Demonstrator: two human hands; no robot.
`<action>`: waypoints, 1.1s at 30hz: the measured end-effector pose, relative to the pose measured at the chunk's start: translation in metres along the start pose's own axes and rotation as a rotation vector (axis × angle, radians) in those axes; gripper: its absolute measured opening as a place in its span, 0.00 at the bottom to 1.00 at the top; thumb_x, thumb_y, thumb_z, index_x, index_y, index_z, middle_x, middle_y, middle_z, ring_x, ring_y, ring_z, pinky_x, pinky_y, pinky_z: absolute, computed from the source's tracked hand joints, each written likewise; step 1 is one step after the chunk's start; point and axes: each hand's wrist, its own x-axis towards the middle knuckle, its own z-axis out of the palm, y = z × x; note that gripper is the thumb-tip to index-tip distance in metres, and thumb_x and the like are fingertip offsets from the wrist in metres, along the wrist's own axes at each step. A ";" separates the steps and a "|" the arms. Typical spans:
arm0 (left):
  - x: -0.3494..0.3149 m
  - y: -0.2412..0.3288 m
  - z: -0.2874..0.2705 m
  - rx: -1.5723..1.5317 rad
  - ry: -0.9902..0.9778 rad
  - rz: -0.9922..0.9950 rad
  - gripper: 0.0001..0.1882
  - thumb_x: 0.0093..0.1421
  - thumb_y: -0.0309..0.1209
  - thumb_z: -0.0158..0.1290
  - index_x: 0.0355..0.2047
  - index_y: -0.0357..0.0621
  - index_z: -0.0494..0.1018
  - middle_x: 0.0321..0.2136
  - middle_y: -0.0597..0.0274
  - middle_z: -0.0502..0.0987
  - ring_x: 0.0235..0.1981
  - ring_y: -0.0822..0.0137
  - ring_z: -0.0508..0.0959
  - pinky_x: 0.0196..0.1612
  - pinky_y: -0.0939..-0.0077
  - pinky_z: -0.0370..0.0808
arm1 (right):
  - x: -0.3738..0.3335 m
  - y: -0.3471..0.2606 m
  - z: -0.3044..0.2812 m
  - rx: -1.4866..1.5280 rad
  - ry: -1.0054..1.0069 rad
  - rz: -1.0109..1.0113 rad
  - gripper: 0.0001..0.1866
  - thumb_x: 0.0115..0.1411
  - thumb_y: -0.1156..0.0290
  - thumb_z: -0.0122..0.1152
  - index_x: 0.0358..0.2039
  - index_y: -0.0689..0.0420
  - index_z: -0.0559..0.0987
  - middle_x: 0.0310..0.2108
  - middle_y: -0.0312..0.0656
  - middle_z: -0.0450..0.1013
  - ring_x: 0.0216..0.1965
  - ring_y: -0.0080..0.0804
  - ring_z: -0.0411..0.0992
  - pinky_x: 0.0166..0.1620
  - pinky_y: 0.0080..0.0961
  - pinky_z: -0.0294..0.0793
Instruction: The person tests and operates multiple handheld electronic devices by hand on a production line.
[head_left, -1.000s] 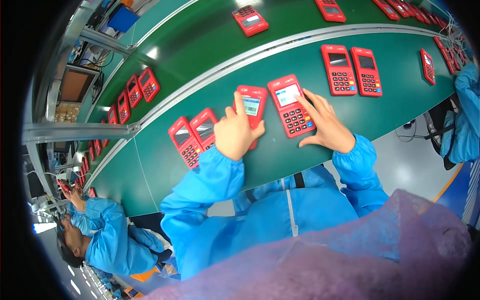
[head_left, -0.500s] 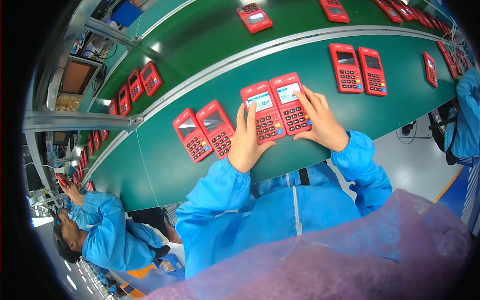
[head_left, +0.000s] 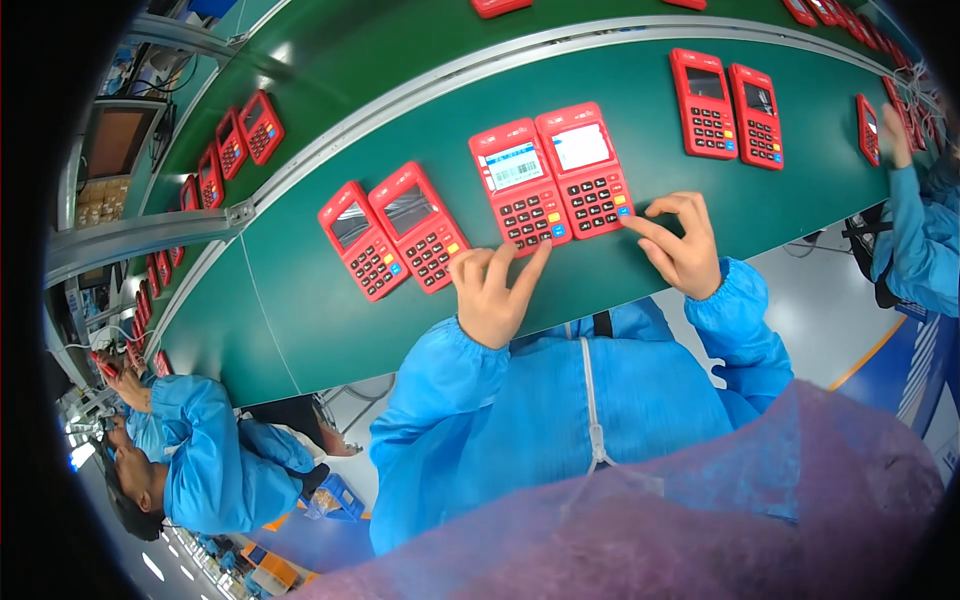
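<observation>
Two red card payment terminals stand side by side in front of me on the green bench. The left terminal [head_left: 528, 212] shows a barcode on its lit screen; the right terminal [head_left: 594, 190] has a mostly white lit screen. My left hand [head_left: 492, 300] is open, its index fingertip at the bottom keys of the left terminal, the other fingers apart near its lower edge. My right hand [head_left: 688, 245] is also open, with a fingertip at the blue key of the right terminal and the thumb spread below. Neither hand grips anything.
Two dark-screened terminals [head_left: 418, 225] lie to the left, and another pair [head_left: 703, 105] to the right. A metal rail [head_left: 400, 105] divides the bench from a further green strip bearing more terminals. Co-workers in blue sit at left [head_left: 215, 470] and far right [head_left: 915, 230].
Both hands have drawn back from the screens to the lower keys. The right terminal's screen has turned from a barcode to mostly white. The whole view has shifted slightly.
</observation>
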 end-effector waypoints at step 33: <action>0.011 -0.024 -0.005 0.182 -0.100 -0.112 0.31 0.40 0.51 0.61 0.47 0.60 0.74 0.43 0.62 0.65 0.41 0.59 0.63 0.45 0.62 0.60 | 0.041 0.002 0.026 -0.179 -0.107 -0.095 0.18 0.49 0.68 0.63 0.44 0.48 0.77 0.37 0.40 0.63 0.44 0.36 0.61 0.43 0.35 0.63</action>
